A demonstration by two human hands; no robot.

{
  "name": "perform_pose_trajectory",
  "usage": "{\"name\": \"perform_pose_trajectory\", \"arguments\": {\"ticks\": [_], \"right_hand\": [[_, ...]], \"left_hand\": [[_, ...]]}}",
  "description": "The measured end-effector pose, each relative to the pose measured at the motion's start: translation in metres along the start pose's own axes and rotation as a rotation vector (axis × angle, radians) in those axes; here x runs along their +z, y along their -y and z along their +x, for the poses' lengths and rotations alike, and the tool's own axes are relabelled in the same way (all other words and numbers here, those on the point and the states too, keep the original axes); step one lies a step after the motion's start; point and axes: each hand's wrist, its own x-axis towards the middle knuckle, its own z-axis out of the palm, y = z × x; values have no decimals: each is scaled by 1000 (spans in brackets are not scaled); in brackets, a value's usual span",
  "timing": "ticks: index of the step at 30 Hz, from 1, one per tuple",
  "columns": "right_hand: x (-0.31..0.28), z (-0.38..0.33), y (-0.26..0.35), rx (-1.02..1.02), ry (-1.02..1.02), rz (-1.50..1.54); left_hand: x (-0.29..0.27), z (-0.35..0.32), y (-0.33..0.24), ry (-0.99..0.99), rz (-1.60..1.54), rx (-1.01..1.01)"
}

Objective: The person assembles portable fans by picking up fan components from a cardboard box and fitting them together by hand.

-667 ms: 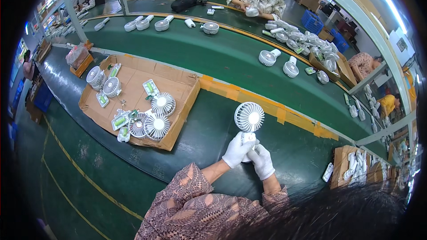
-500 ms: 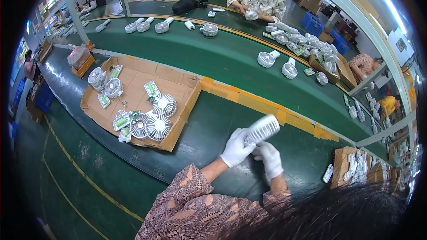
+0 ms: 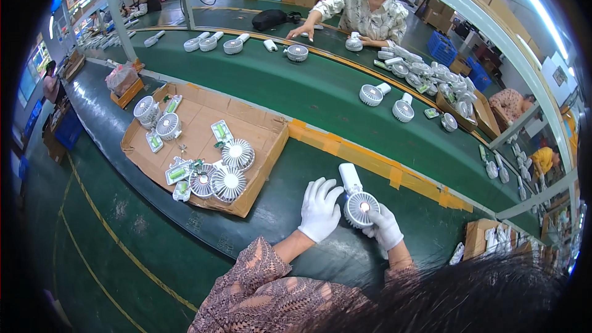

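A white handheld fan [image 3: 361,210] is in front of me, its round grille facing up and its handle pointing away toward the belt. My right hand [image 3: 386,229], in a white glove, grips the fan head at its right edge. Just left of the fan is my left hand [image 3: 320,211], also gloved, with its fingers stretched out. Its fingertips come close to the base of the handle; whether they touch it I cannot tell.
To the left, a cardboard tray [image 3: 264,169] holds several fan heads and opened handles with green parts. Beyond a taped ledge [image 3: 345,150], more fans lie on a green belt [image 3: 246,71]. Across it a co-worker [image 3: 370,12] handles a fan. A box of white parts [image 3: 476,240] stands right.
The fan has turned from a raised edge-on position to grille up, handle away. My left hand has let go and opened; my right now grips the head. The co-worker's arm has reached out over the belt.
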Motion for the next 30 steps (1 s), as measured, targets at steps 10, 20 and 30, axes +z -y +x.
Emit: {"name": "perform_pose_trajectory", "arguments": {"ticks": [10,20,30], "right_hand": [[20,190,15,-337,10,153],[-11,134,-4,-357,28,-28],[-14,88,-13,-344,-15,-106]], "left_hand": [[-32,1,12,-31,57,-60],[-139,39,77,9,318,25],[-259,72,266,111,892,-1009]]}}
